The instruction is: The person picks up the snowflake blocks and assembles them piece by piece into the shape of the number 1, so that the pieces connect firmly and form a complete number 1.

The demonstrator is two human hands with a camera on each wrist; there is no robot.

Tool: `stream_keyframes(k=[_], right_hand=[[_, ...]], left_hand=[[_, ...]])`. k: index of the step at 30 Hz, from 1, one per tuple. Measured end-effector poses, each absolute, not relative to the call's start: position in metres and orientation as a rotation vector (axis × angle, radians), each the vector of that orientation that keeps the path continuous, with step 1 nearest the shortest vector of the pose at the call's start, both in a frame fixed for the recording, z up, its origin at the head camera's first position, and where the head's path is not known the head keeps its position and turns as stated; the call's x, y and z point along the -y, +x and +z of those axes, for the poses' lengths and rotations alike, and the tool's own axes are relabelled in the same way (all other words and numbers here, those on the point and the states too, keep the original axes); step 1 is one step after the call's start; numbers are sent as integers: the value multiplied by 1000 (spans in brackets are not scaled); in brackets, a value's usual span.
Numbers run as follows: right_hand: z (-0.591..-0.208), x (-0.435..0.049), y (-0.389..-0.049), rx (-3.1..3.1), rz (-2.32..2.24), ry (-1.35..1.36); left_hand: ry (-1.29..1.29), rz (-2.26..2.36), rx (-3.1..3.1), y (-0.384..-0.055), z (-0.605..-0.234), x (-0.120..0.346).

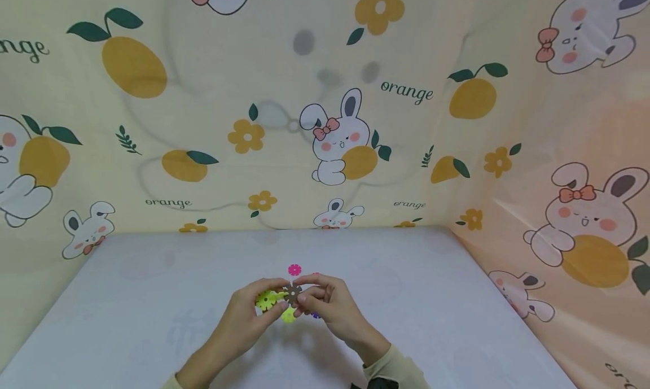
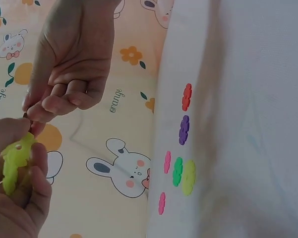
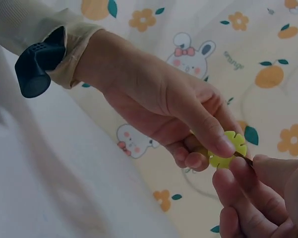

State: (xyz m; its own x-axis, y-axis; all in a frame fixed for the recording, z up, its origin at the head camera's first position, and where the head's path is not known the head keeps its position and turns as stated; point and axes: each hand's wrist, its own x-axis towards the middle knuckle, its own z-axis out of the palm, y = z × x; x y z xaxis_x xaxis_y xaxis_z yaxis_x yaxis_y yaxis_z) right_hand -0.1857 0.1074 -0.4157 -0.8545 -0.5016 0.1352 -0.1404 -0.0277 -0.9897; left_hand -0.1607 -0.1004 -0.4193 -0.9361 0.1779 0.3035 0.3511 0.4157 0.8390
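My left hand (image 1: 244, 313) holds joined yellow-green notched flower-shaped discs (image 1: 266, 301), cupped between thumb and fingers. Between the two hands is a brown notched disc (image 1: 292, 293) with a small hole in its middle. Thumb and fingertips of my right hand (image 1: 332, 310) pinch the brown disc at its right side. In the right wrist view the brown disc shows edge-on against the yellow-green disc (image 3: 228, 148). The left wrist view has the yellow-green discs (image 2: 16, 153) in the left palm, with the right hand (image 2: 77, 64) meeting them at its fingertips.
On the white-covered table (image 1: 152, 321) lie loose discs: a red one (image 2: 187, 97), a purple one (image 2: 184, 130), a green one (image 2: 177, 171), a yellow one (image 2: 188, 177) and pink ones (image 2: 161, 204). A printed rabbit-and-orange curtain (image 1: 244, 174) stands behind and along the sides.
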Motion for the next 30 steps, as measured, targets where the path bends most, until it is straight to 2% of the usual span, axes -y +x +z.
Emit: stream_keyframes(k=[11, 30], right_hand=[[-421, -105, -185, -1874, -2022, -746], [-421, -103, -185, -1909, -2016, -695]], left_hand=[[-534, -1582, 2415, -162, -422, 101], [-595, -1561, 2350, -162, -422, 100]])
